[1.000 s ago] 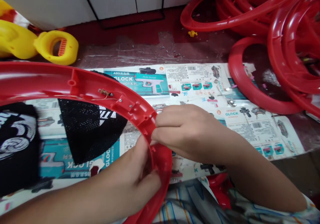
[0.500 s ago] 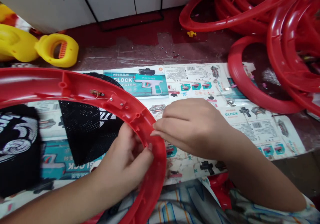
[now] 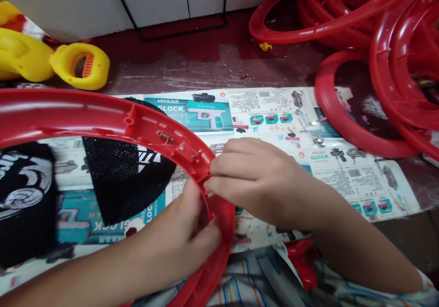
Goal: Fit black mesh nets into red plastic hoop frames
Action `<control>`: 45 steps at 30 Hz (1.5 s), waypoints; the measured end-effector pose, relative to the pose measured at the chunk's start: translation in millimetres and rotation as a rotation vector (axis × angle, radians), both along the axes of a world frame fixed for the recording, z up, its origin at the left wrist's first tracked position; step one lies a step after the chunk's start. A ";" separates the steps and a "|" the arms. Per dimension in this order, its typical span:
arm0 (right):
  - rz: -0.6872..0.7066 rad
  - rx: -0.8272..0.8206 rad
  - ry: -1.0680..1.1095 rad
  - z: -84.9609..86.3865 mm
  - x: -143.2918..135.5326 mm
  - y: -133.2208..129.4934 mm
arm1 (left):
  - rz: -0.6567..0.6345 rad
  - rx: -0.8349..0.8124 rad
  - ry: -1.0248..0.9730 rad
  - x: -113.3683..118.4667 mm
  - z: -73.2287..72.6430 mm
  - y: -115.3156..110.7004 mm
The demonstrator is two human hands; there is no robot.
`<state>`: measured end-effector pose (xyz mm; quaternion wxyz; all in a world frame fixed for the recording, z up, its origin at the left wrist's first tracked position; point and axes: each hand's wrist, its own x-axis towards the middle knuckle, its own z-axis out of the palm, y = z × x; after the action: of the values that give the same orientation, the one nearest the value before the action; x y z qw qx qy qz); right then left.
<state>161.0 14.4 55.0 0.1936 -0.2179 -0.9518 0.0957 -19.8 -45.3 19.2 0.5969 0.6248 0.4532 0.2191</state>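
Note:
A large red plastic ring (image 3: pixel 78 108) with a hollow inner face spans the left and middle of the view. My left hand (image 3: pixel 192 227) grips its inner edge, thumb on the channel. Across the ring, my right hand (image 3: pixel 252 176) has its fingers pinched together at the channel; whatever lies between the fingertips is hidden. Up the channel from my right fingertips sit a small brass-coloured part (image 3: pixel 164 136), a thin wire and small screws.
Black fabric pieces (image 3: pixel 120 174) lie on printed card sheets (image 3: pixel 329 179) inside and beyond the ring. Yellow plastic parts (image 3: pixel 82 67) are at the upper left. Stacked red rings (image 3: pixel 343 110) fill the upper right, near a small yellow piece (image 3: pixel 265 46).
The red ring has turned and shifted, carrying the brass-coloured part rightward and slightly down. My left hand has moved right and down with it. My right hand stays near the same place, still pinched.

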 end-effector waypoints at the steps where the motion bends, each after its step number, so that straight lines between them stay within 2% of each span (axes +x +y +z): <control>1: 0.008 -0.013 -0.006 0.0 0.0 -0.2 | -0.005 -0.004 0.010 -0.9 -1.7 -0.8; 3: 0.006 -0.020 -0.011 -0.4 -0.6 -0.7 | -0.014 -0.032 0.020 -2.9 -5.9 -3.3; 6: -0.021 -0.003 -0.015 -2.1 -1.9 -0.9 | -0.020 -0.198 -0.040 -4.7 -10.2 -6.6; 9: -0.065 0.017 -0.008 -3.7 -1.9 -0.6 | 0.028 -0.315 -0.130 -2.6 -7.7 -5.9; 12: -0.084 0.036 0.003 -4.4 -1.2 0.0 | 0.114 -0.267 -0.240 3.3 -3.0 -1.6; 16: -0.096 0.032 -0.031 -5.0 0.7 1.6 | 0.281 -0.059 -0.236 8.1 -5.3 2.9; 19: -0.116 0.008 -0.048 -4.2 3.6 3.4 | 0.245 -0.006 -0.180 5.8 -10.7 4.4; 23: -0.069 0.043 -0.046 -1.6 5.2 4.8 | 0.237 0.025 -0.018 1.5 -13.4 6.5; 25: -0.047 0.060 -0.043 -0.5 4.0 4.3 | 0.168 0.046 0.024 0.7 -12.1 6.6; 28: -0.056 0.061 -0.037 -0.1 1.1 2.4 | 0.059 0.022 0.013 0.7 -8.4 4.5; 32: -0.081 0.063 -0.011 -1.6 -2.2 0.2 | 0.005 -0.072 -0.053 2.5 -5.2 0.1; 38: -0.088 0.050 -0.016 -3.8 -3.5 0.7 | -0.013 -0.161 -0.064 2.5 -5.5 -1.1; 45: -0.093 0.062 0.048 -0.2 -3.1 0.0 | 0.010 -0.068 -0.054 1.8 -5.2 -0.2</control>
<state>157.8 14.4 54.8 0.2275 -0.2536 -0.9381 0.0624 -18.0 -45.6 14.1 0.6288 0.5957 0.4471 0.2232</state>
